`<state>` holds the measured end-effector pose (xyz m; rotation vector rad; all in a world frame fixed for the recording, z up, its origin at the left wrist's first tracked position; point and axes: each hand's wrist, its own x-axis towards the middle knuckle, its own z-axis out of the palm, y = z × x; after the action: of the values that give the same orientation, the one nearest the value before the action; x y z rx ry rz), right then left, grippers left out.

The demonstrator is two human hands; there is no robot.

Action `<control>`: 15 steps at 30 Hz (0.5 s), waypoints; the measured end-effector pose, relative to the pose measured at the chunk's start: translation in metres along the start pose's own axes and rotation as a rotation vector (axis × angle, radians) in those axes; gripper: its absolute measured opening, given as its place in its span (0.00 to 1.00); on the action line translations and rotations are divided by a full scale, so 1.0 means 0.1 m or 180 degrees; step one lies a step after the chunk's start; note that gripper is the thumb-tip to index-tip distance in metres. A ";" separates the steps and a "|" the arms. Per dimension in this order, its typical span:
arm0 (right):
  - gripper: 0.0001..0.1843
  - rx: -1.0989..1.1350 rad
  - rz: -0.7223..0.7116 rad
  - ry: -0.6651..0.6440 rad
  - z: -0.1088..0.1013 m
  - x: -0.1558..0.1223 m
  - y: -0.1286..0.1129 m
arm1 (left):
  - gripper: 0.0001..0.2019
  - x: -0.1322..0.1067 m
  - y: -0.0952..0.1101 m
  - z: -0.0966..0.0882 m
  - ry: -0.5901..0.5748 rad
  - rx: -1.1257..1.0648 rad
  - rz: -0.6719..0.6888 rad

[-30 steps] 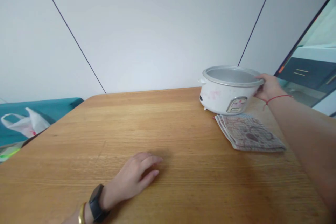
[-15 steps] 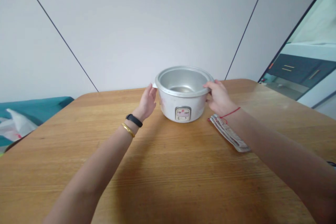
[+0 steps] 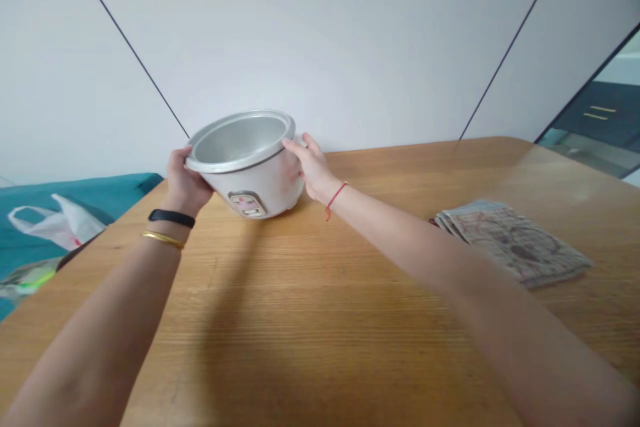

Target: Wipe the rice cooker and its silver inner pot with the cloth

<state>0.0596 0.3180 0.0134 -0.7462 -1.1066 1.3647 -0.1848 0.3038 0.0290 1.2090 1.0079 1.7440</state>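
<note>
In the head view, holds a white rice cooker (image 3: 267, 187) between both hands, above the far left part of a wooden table (image 3: 350, 327), near the pale wall (image 3: 325, 33). Clasps the left side of the silver rim (image 3: 225, 166) with the left hand (image 3: 187, 180), fingers bent around the edge and partly hidden. Pinches the right side with the right hand (image 3: 313, 167), thumb across the rim, other fingers along the outside, partly blurred. Shows the grey interior from above and a small front label panel (image 3: 247, 203) facing the camera, the whole body leaning in the frame. Cannot tell contact from a gap under the base.

Wears a black band (image 3: 171, 217) and a gold bangle (image 3: 163, 239) on the left wrist, a red string bracelet (image 3: 336, 197) on the right. Leaves a folded patterned cloth (image 3: 520, 240) on the table beyond the right forearm, well apart from the cooker. Includes, at far left, a white plastic bag (image 3: 60, 227) on a teal seat (image 3: 135, 188); at far right, a dark cabinet (image 3: 617, 100).
</note>
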 end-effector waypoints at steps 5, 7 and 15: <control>0.60 0.0284 0.0190 -0.0493 0.61 0.10 0.35 | 0.28 0.20 0.23 -0.76 0.0281 0.0823 -0.0079; 0.61 0.0342 0.0228 -0.0580 0.79 0.12 0.46 | 0.32 0.22 0.27 -1.00 0.0263 0.1216 -0.0122; 0.66 0.0086 0.0123 -0.0820 1.08 0.21 0.76 | 0.33 0.27 0.21 -1.41 0.0390 0.1789 -0.0274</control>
<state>-0.0707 0.3276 -0.0155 -0.5855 -1.2767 1.5366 -0.3298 0.2953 0.0244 1.3759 1.6732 1.5264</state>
